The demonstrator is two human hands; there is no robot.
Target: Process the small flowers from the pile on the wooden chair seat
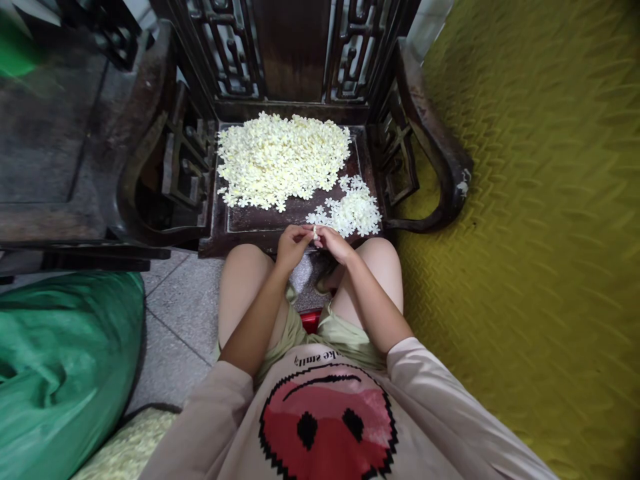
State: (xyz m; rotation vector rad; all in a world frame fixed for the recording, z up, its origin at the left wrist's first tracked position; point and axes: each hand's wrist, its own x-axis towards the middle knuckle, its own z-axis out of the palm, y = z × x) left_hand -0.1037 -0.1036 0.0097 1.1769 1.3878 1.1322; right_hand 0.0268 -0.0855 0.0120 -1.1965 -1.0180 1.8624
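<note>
My left hand (293,247) and my right hand (334,244) meet over the front edge of the chair seat, fingers pinched together. Between the fingertips shows a small white flower piece (315,233), mostly covered by the fingers, so its exact shape is hard to make out. Just beyond my right hand lies a small heap of white five-petalled flowers (356,210), a few of them loose at its left side. Farther back on the seat spreads a much larger pile of cream-yellow flowers (283,160).
The dark carved wooden chair (295,237) has curved armrests on both sides. A yellow textured surface (525,267) fills the right. At lower left sits a green sack (65,373), with a bag of pale pieces (133,443) beside it. A dark wooden table (40,153) stands left.
</note>
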